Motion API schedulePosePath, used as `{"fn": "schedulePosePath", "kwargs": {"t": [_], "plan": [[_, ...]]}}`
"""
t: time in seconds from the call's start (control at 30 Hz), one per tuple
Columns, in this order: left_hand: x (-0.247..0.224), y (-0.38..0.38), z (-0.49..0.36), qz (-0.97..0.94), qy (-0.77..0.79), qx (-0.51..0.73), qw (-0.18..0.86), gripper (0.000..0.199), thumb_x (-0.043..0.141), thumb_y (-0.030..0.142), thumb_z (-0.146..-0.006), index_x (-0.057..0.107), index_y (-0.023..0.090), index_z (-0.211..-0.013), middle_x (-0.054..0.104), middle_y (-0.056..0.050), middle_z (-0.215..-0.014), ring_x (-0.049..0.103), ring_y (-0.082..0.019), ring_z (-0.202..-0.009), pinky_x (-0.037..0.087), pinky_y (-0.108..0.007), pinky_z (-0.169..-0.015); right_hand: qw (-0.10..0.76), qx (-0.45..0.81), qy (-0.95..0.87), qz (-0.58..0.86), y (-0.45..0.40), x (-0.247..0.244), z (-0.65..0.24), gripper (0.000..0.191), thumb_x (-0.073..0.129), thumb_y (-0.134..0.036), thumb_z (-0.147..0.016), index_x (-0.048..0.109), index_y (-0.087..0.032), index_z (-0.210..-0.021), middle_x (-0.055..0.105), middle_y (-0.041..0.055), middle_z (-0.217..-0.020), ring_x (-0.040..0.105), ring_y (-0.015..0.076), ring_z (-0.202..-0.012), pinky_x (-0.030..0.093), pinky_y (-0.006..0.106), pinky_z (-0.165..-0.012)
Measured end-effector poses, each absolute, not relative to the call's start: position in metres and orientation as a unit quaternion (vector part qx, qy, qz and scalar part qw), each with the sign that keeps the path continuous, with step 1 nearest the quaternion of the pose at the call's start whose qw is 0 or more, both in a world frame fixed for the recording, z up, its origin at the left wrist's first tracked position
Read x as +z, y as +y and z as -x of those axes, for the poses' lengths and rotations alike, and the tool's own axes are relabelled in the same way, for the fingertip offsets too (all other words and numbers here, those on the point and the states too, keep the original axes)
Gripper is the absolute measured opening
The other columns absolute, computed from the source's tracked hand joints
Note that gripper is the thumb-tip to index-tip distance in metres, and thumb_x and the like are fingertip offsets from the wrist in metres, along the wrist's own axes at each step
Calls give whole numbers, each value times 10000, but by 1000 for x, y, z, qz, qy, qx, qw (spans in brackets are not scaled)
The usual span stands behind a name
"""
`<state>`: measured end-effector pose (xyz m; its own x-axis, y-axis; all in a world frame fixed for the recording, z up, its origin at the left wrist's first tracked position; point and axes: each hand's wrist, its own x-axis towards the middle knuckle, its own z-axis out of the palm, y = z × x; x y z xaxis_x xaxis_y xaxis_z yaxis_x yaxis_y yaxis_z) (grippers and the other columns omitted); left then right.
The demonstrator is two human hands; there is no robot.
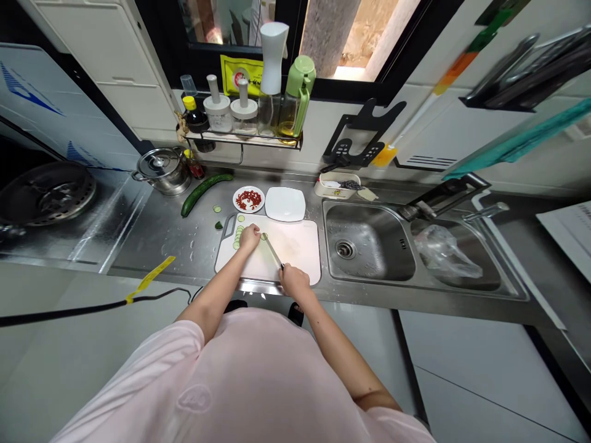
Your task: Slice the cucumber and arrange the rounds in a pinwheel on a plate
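A white cutting board (295,249) lies on the steel counter. My right hand (294,281) grips the dark handle of a knife (273,250), whose blade points up and left across the board. At the blade's tip is a cucumber slice (263,236). My left hand (250,237) is closed beside the tip; what its fingers hold, if anything, is hidden. Several cucumber slices (237,237) lie in a row left of that hand. Behind the board stand a white plate of chopped red pieces (249,199) and a bare white plate (285,204). A long cucumber (205,192) rests further left.
To the right are two sink basins (369,243), one holding a plastic bag (446,252). A lidded steel pot (162,169) and a black pan (46,194) stand left. Above the counter hangs a rack (240,138) with bottles and jars.
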<state>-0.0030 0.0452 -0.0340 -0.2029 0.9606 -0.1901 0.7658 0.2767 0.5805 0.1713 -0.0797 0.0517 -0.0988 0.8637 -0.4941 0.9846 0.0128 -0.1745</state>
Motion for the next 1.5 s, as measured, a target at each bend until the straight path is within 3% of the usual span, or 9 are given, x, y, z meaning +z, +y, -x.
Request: {"fn": "schedulePosePath", "kwargs": {"t": [1.5], "plan": [[-31, 45, 3, -578, 756, 166, 259, 167, 565, 222, -761, 598, 239, -924, 652, -17, -872, 586, -163, -845, 406, -251, -700, 128, -257, 697, -657, -76, 48, -173, 362, 313, -338, -934, 569, -130, -1083, 667, 161, -981, 632, 248, -938, 431, 328, -758]]}}
